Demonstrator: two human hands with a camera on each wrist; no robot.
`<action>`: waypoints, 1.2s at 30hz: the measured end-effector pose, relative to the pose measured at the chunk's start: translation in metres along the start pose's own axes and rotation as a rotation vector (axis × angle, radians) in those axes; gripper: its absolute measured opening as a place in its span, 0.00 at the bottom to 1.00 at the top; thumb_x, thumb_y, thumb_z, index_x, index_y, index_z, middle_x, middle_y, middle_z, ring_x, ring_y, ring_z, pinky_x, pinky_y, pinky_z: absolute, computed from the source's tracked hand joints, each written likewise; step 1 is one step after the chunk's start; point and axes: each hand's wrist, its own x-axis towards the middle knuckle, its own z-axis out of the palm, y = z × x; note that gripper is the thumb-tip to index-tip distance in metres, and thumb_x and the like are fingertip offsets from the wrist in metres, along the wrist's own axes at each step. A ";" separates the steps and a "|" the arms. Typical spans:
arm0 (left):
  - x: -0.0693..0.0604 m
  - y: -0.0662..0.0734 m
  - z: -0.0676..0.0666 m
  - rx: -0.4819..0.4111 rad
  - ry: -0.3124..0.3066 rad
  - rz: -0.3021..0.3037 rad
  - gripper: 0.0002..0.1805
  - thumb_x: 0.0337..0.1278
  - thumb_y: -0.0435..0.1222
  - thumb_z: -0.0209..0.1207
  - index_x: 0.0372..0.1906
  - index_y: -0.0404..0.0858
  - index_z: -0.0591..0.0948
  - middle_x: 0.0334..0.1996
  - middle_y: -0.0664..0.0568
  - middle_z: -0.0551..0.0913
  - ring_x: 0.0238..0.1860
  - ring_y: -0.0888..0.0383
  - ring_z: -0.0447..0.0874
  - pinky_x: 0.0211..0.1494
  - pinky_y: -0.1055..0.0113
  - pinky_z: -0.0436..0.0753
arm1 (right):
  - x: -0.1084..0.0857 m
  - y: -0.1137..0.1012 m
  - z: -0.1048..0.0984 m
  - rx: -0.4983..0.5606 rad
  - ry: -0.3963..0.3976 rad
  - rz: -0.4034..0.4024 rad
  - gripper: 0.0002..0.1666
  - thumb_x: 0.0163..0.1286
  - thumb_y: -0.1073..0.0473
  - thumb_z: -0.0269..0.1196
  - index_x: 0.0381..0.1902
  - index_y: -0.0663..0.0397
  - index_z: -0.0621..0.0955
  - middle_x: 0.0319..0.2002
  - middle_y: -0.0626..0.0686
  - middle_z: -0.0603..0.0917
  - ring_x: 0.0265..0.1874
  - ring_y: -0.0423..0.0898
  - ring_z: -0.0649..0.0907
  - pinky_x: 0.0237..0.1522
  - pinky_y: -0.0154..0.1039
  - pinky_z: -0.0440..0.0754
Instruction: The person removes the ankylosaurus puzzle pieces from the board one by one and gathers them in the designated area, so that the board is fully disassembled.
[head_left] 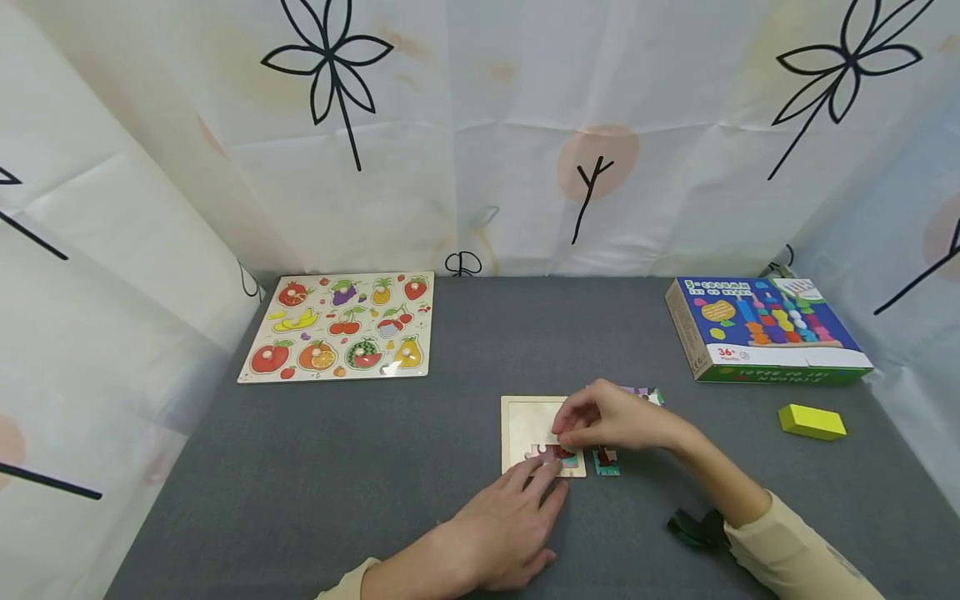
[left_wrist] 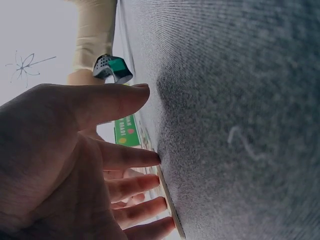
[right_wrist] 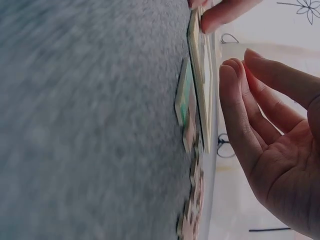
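A square wooden puzzle tray [head_left: 523,421] lies in front of me, with dark red and teal jigsaw pieces [head_left: 567,458] along its near side. My left hand [head_left: 501,525] touches the tray's near edge, its fingers fairly straight and spread. Over the tray's right side hovers my right hand [head_left: 621,419], fingers loosely bent; in the right wrist view nothing shows between thumb and fingertips. One loose puzzle piece [head_left: 607,463] lies just right of the tray. More loose pieces [head_left: 647,394] show behind my right hand, which partly hides them.
A fruit peg board [head_left: 352,329] lies at the back left. A blue and green toy box [head_left: 772,329] sits at the back right, with a yellow block [head_left: 812,422] in front of it. A dark wrist device [head_left: 697,529] is by the right sleeve.
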 end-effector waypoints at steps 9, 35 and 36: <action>0.002 0.002 0.000 -0.061 -0.073 -0.022 0.43 0.73 0.64 0.59 0.82 0.45 0.68 0.84 0.50 0.62 0.84 0.53 0.62 0.82 0.60 0.74 | 0.022 -0.002 0.010 -0.022 -0.076 0.010 0.06 0.74 0.61 0.71 0.45 0.58 0.91 0.36 0.52 0.93 0.33 0.36 0.87 0.40 0.30 0.87; 0.004 0.008 0.004 -0.068 -0.090 -0.009 0.46 0.72 0.66 0.60 0.84 0.46 0.65 0.87 0.52 0.57 0.83 0.56 0.61 0.81 0.53 0.76 | 0.033 -0.004 0.017 -0.051 -0.113 0.044 0.03 0.72 0.66 0.70 0.41 0.61 0.89 0.30 0.50 0.90 0.26 0.33 0.81 0.31 0.28 0.81; 0.004 0.008 0.003 -0.072 -0.095 -0.008 0.46 0.71 0.66 0.60 0.84 0.46 0.65 0.87 0.52 0.57 0.84 0.57 0.61 0.81 0.53 0.76 | 0.033 -0.004 0.017 -0.051 -0.112 0.042 0.03 0.72 0.66 0.70 0.41 0.61 0.89 0.30 0.50 0.90 0.26 0.33 0.81 0.31 0.28 0.81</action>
